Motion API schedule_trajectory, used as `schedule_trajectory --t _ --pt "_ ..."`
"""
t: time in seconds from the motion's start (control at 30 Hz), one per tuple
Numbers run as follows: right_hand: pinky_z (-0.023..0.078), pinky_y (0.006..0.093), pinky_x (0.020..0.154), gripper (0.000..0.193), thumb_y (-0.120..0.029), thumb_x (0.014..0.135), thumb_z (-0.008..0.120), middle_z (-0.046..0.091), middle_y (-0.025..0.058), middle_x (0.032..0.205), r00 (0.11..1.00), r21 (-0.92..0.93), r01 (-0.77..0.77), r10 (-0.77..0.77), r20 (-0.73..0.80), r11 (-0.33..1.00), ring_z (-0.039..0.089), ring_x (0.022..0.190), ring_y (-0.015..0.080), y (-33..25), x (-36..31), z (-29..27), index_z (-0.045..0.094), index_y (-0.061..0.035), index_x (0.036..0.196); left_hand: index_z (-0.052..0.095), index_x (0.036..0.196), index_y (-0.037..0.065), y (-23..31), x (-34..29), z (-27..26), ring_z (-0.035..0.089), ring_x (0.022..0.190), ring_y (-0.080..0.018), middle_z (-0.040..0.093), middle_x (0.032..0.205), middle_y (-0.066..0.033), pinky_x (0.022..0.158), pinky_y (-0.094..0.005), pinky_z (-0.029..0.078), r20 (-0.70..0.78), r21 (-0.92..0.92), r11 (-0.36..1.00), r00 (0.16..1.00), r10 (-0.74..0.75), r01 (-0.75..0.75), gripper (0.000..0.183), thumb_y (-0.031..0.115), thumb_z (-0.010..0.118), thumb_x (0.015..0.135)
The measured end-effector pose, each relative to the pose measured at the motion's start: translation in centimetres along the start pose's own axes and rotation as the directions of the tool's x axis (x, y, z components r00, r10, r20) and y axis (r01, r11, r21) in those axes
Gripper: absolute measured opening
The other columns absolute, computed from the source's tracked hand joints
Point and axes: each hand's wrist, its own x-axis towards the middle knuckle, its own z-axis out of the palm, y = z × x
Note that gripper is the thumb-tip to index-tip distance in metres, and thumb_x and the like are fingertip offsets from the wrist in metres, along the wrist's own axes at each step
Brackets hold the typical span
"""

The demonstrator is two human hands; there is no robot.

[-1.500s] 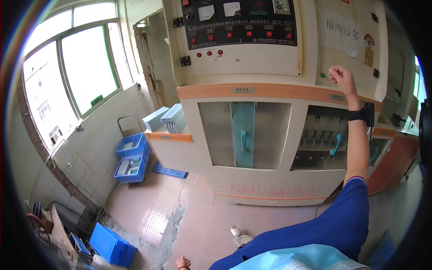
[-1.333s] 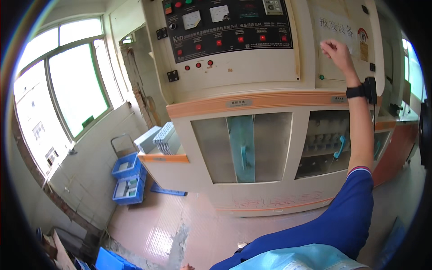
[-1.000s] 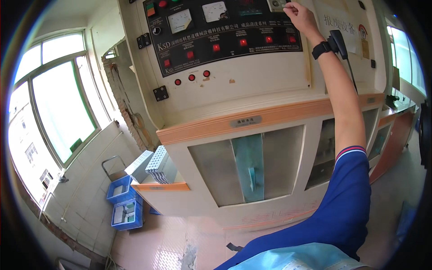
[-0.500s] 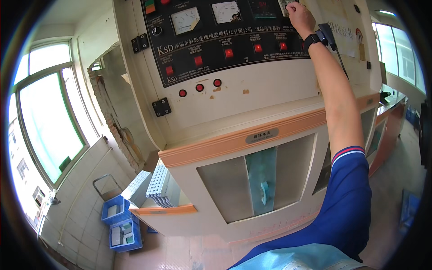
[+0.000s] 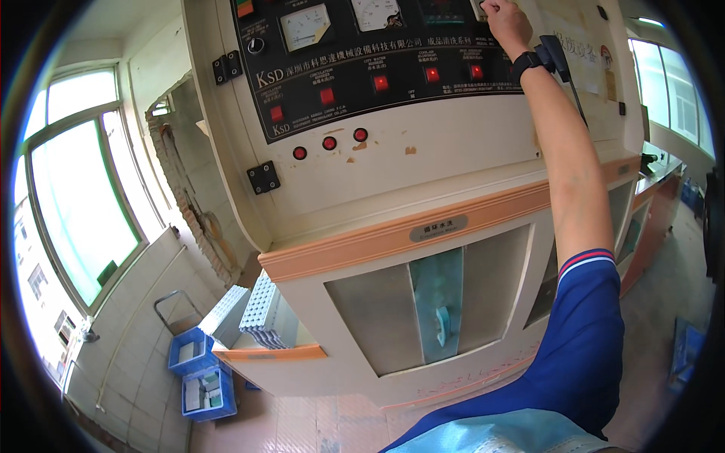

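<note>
My right hand (image 5: 507, 24) is raised to the top edge of a black control panel (image 5: 362, 51), wearing a dark wristband (image 5: 529, 63). Its fingers are pinched together at a small pale-framed control there; what lies between the fingertips I cannot make out. Left of the hand are a dark digital display (image 5: 442, 11), a round-needle meter (image 5: 377, 13) and a second meter (image 5: 306, 27). Lit red rocker switches, one of them a red switch (image 5: 432, 74), run in a row beneath. A black handle-like fitting (image 5: 554, 57) stands right beside my wrist. My left hand is out of view.
Below the panel, the beige machine has an orange ledge (image 5: 355, 232) and a window with a blue handle (image 5: 442, 326). Ribbed light-blue racks (image 5: 266, 311) stand at its left end. Blue crates (image 5: 209, 394) are stacked on the floor beside a trolley handle (image 5: 177, 300).
The view has shifted slightly, so the panel sits a little higher and further left. My right hand stays at the same control, its fingers still pinched.
</note>
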Motion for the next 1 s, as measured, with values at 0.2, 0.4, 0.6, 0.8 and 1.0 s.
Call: schedule_trajectory --t 0.2,0.4,0.6,0.8,1.0 --pt "0.049 0.0408 0.068 0.013 -0.023 0.078 0.060 0.064 0.0131 0.082 0.999 0.018 -0.020 0.019 0.030 1.000 0.061 0.079 0.0325 0.2 -0.2 0.2 0.065 -0.0112 0.079 0.048 0.107 0.005 -0.4 -0.5 0.2 0.062 0.070 -0.0283 0.059 0.090 -0.0144 0.050 -0.0365 0.050 -0.017 -0.013 1.000 1.000 -0.007 0.007 0.032 0.027 0.056 0.086" --pt "0.049 0.0410 0.067 0.012 -0.022 0.079 0.061 0.064 0.0125 0.081 0.997 0.001 0.067 -0.067 -0.048 0.998 0.062 0.078 0.0325 0.8 -0.2 0.8 0.064 -0.0117 0.077 0.048 0.106 0.005 -0.9 -1.0 0.5 0.062 0.069 -0.0282 0.059 0.089 -0.0143 0.050 -0.0367 0.050 -0.023 -0.019 1.000 1.000 -0.016 0.016 0.031 0.027 0.056 0.086" --pt "0.049 0.0406 0.065 0.012 -0.023 0.077 0.062 0.064 0.0120 0.076 0.998 0.037 0.054 -0.053 -0.033 0.998 0.062 0.075 0.0321 0.6 -0.1 0.7 0.065 -0.0111 0.075 0.049 0.105 0.005 -0.9 -1.1 0.6 0.062 0.068 -0.0281 0.059 0.088 -0.0142 0.050 -0.0368 0.050 -0.027 -0.016 1.000 0.999 -0.018 0.018 0.030 0.027 0.055 0.086" --pt "0.049 0.0405 0.065 0.013 -0.023 0.077 0.063 0.065 0.0124 0.076 0.998 0.026 0.053 -0.052 -0.042 0.998 0.063 0.075 0.0319 0.8 0.0 0.8 0.065 -0.0112 0.075 0.049 0.104 0.005 -0.9 -1.1 0.7 0.062 0.068 -0.0280 0.059 0.087 -0.0141 0.050 -0.0370 0.050 -0.029 -0.016 1.000 0.999 -0.018 0.018 0.030 0.027 0.055 0.086" --pt "0.049 0.0403 0.065 0.013 -0.023 0.077 0.063 0.065 0.0126 0.077 1.000 0.045 0.022 -0.021 -0.018 0.999 0.063 0.075 0.0318 0.7 -0.3 1.0 0.065 -0.0105 0.075 0.050 0.103 0.005 -0.9 -1.0 0.4 0.061 0.067 -0.0280 0.059 0.087 -0.0139 0.050 -0.0372 0.050 -0.039 -0.018 1.000 0.999 -0.016 0.016 0.029 0.027 0.055 0.085"
